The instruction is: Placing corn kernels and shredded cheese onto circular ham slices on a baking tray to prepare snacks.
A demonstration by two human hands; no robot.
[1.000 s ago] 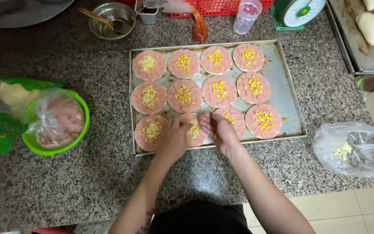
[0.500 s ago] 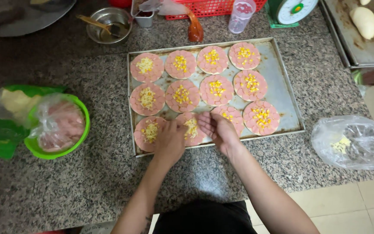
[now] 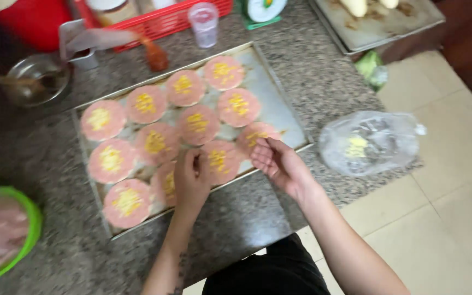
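Observation:
A metal baking tray (image 3: pixel 288 117) lies on the granite counter and holds several round pink meat patties (image 3: pixel 102 120), each topped with yellow corn. My left hand (image 3: pixel 191 180) hovers over the tray's near edge, fingers curled together above a patty. My right hand (image 3: pixel 281 164) is beside it at the tray's near right corner, palm up and fingers spread, holding nothing that I can see. Both hands sit over the front row of patties.
A clear plastic bag with yellow corn (image 3: pixel 370 143) lies right of the tray. A green bowl of pink meat (image 3: pixel 1 232) sits at the near left. Behind the tray are a red basket (image 3: pixel 159 22), a plastic cup (image 3: pixel 204 23), a metal bowl (image 3: pixel 36 79) and another tray (image 3: pixel 381 22).
The view has swung, so the tray now sits tilted and left of centre. My right hand has drawn back from the patty and turned palm up; my left hand stays over the front row.

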